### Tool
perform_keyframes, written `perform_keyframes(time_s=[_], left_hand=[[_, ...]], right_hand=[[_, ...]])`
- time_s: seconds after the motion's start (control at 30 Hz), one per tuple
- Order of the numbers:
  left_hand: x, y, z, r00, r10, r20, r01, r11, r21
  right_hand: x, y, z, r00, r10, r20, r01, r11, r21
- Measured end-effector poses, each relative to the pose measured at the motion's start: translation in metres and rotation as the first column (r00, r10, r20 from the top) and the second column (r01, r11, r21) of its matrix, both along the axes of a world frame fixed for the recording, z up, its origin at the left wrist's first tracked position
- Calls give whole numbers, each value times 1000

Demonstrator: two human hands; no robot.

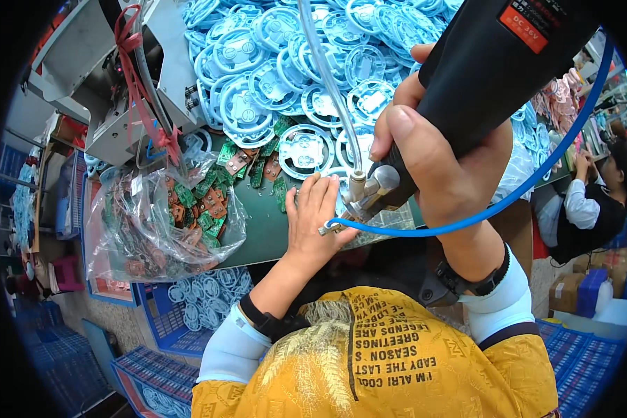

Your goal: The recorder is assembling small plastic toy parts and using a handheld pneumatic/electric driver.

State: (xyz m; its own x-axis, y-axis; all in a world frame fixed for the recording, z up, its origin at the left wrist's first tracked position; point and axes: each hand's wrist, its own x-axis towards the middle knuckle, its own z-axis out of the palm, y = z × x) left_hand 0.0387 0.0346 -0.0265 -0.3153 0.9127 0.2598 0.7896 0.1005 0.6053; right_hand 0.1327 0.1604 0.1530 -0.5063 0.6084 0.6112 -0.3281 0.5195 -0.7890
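Observation:
My right hand (446,153) is closed round the black body of an electric screwdriver (491,70), slanting down to the left. A clear tube (327,76) and a blue hose (515,209) join its metal nose (369,189). Just left of the nose, my left hand (313,216) rests low over the bench, its fingers pointing away and its thumb near the tool's tip. Between thumb and fingers shows a sliver of a light-blue plastic disc (340,205), steadied there. Hand and tool hide most of that disc and the tip's contact point.
A heap of light-blue round plastic parts (272,83) covers the far bench. Small green circuit boards (280,194) lie near a clear bag (139,230) of more boards. A grey machine (118,83) stands left. A blue crate (174,327) sits below. Another person (599,188) works at right.

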Motion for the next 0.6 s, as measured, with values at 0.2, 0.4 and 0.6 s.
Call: perform_keyframes(time_s=[0.2, 0.4, 0.6], left_hand=[[4, 5, 4, 992, 1, 129, -3, 1000, 10], [-4, -2, -15, 976, 17, -218, 10, 993, 119], [-3, -1, 11, 989, -39, 141, 69, 974, -217]], right_hand=[[3, 1, -16, 999, -21, -27, 21, 1000, -7], [-4, -15, -19, 979, -190, -70, 201, 958, 203], [-13, -25, -18, 993, 93, -78, -100, 991, -92]])
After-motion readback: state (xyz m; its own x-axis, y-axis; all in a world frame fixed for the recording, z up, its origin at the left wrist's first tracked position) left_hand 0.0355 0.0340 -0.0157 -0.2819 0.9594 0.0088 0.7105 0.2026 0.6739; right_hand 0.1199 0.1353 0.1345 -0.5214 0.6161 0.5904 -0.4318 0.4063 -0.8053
